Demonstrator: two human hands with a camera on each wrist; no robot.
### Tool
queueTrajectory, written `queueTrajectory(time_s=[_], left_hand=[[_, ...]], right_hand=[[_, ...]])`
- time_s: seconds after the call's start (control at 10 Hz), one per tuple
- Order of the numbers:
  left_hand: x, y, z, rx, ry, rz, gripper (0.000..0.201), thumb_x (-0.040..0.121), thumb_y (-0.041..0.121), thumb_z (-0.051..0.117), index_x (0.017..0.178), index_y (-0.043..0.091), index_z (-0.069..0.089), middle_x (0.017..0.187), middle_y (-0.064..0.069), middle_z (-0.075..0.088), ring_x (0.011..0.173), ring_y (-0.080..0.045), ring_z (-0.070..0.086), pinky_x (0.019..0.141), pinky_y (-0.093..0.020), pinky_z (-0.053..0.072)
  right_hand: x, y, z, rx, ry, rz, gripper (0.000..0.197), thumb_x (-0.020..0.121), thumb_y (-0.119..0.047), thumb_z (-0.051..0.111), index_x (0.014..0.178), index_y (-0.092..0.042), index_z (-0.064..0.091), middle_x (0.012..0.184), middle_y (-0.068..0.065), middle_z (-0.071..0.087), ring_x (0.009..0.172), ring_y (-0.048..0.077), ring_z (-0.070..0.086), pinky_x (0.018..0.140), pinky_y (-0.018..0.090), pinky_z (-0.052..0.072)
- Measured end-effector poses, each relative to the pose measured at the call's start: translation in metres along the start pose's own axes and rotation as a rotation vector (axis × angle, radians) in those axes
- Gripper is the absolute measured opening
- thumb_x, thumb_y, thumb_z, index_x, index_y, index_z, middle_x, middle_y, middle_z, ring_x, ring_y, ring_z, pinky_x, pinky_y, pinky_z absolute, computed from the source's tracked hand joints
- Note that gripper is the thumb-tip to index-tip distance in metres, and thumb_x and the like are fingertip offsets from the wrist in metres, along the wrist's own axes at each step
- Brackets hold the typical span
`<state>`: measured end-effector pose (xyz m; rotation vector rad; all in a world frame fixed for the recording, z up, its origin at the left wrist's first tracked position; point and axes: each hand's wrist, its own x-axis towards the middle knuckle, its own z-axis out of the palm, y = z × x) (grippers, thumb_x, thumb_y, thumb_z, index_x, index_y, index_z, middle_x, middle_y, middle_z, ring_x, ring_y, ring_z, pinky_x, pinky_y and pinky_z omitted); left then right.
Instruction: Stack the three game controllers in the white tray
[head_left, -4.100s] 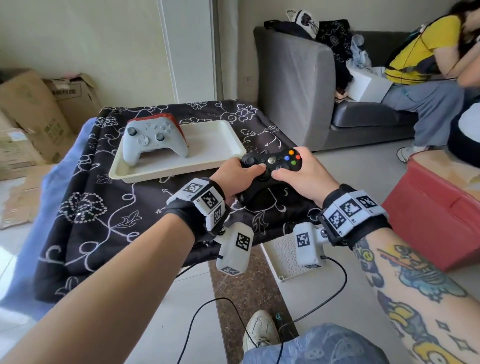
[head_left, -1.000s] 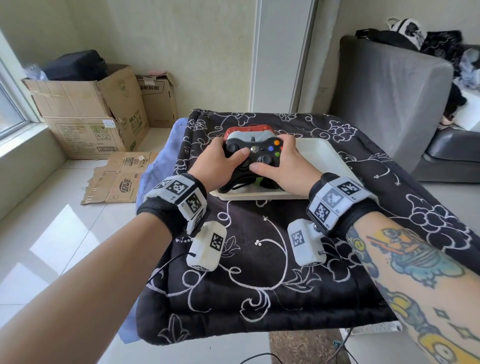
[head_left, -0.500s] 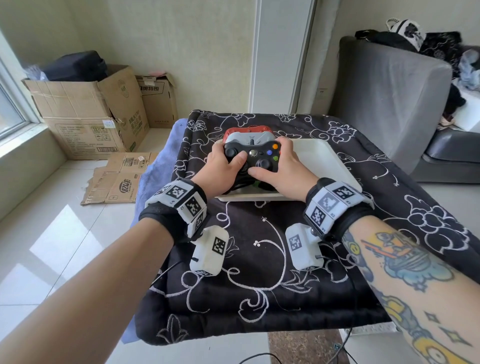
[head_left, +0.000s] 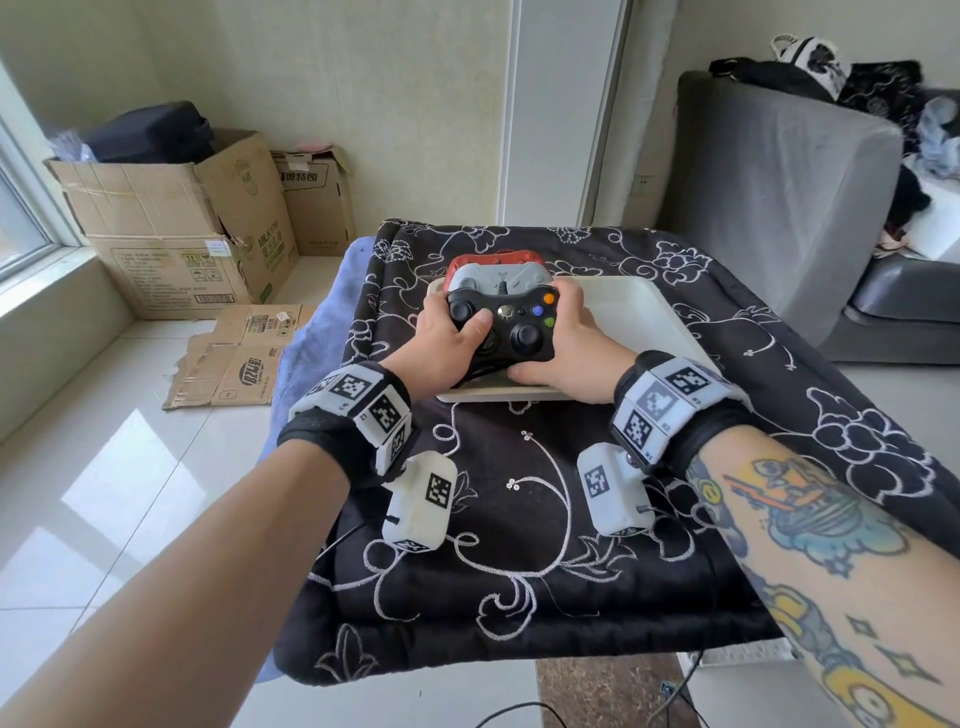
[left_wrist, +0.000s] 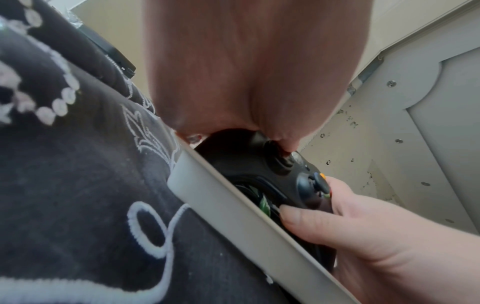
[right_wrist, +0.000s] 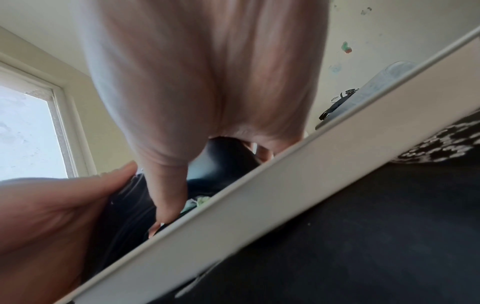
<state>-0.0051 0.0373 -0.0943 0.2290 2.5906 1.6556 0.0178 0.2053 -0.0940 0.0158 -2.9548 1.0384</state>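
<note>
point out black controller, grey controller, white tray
black controller (head_left: 511, 325): head view, centre of its face.
grey controller (head_left: 483, 275): head view, top shell.
white tray (head_left: 631, 312): head view, bare floor at right.

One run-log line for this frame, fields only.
stage: placing third | black controller: held by left hand and right hand, over grey controller and red controller | white tray: on black cloth

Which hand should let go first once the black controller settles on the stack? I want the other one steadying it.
Probably the right hand: its thumb lies low by the tray rim, while the left hand has its thumb across the black controller, well placed to steady it.
</note>
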Motion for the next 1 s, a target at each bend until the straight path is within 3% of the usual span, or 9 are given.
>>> queueTrajectory(time_s=[0.1,0.3,0.4,0.6,0.7,0.8,0.9,1.0], left_hand=[[-0.001,0.000,0.001,-0.020,0.003,-0.008,0.062,0.096,0.037,0.051,0.145,0.008,0.024,0.147,-0.012,0.040,0.139,-0.026,0.037,0.117,-0.043,0.030],[-0.001,0.000,0.002,-0.007,0.001,-0.042,0.055,0.098,0.036,0.050,0.140,0.007,0.030,0.143,-0.014,0.044,0.135,-0.026,0.042,0.114,-0.040,0.032],[-0.003,0.000,0.003,-0.005,0.013,-0.049,0.054,0.098,0.035,0.050,0.139,0.006,0.031,0.141,-0.014,0.046,0.133,-0.025,0.044,0.112,-0.034,0.034],[-0.005,0.001,0.004,-0.021,0.014,-0.050,0.056,0.098,0.034,0.050,0.141,0.004,0.029,0.141,-0.012,0.044,0.134,-0.023,0.043,0.109,-0.030,0.034],[-0.010,0.004,0.001,0.012,0.007,-0.071,0.059,0.099,0.040,0.044,0.144,0.006,0.026,0.136,-0.007,0.044,0.127,-0.018,0.043,0.097,-0.020,0.029],[-0.016,0.007,-0.004,-0.013,-0.010,-0.097,0.066,0.098,0.049,0.041,0.145,0.006,0.023,0.126,-0.008,0.048,0.115,-0.018,0.048,0.090,-0.021,0.029],[-0.021,0.009,-0.011,0.014,0.010,-0.086,0.077,0.094,0.055,0.043,0.148,0.005,0.021,0.136,-0.010,0.049,0.130,-0.024,0.047,0.101,-0.026,0.033],[-0.023,0.007,-0.017,0.049,0.071,-0.039,0.098,0.078,0.073,0.045,0.149,0.009,0.022,0.144,-0.014,0.047,0.133,-0.030,0.047,0.114,-0.043,0.035]], right_hand=[[-0.001,-0.001,0.001,-0.018,-0.001,0.009,0.103,0.067,-0.040,0.080,0.138,-0.034,0.006,0.132,0.015,0.038,0.122,0.032,0.048,0.105,0.048,0.042],[-0.004,0.000,0.002,-0.042,0.019,0.027,0.105,0.072,-0.033,0.080,0.144,-0.019,0.006,0.133,0.017,0.036,0.124,0.034,0.043,0.106,0.047,0.039],[-0.006,0.000,0.003,-0.040,0.030,0.034,0.106,0.073,-0.031,0.079,0.147,-0.019,0.005,0.134,0.018,0.035,0.124,0.035,0.042,0.107,0.045,0.038],[-0.009,-0.004,0.004,-0.048,0.032,0.054,0.110,0.073,-0.034,0.078,0.148,-0.025,-0.002,0.135,0.018,0.037,0.123,0.036,0.044,0.106,0.047,0.039],[-0.012,-0.008,0.003,-0.040,0.037,0.070,0.115,0.074,-0.034,0.077,0.150,-0.028,-0.010,0.139,0.018,0.037,0.127,0.037,0.043,0.108,0.047,0.037],[-0.015,-0.009,0.002,-0.026,0.042,0.100,0.120,0.076,-0.035,0.077,0.152,-0.025,-0.016,0.144,0.018,0.035,0.132,0.037,0.039,0.111,0.043,0.033],[-0.029,-0.014,-0.004,-0.005,0.075,0.124,0.118,0.077,-0.037,0.076,0.153,-0.026,-0.014,0.147,0.017,0.031,0.135,0.037,0.034,0.111,0.042,0.030],[-0.041,-0.015,-0.011,0.100,0.153,0.120,0.112,0.079,-0.037,0.074,0.154,-0.026,-0.009,0.151,0.017,0.026,0.140,0.034,0.030,0.113,0.042,0.027]])
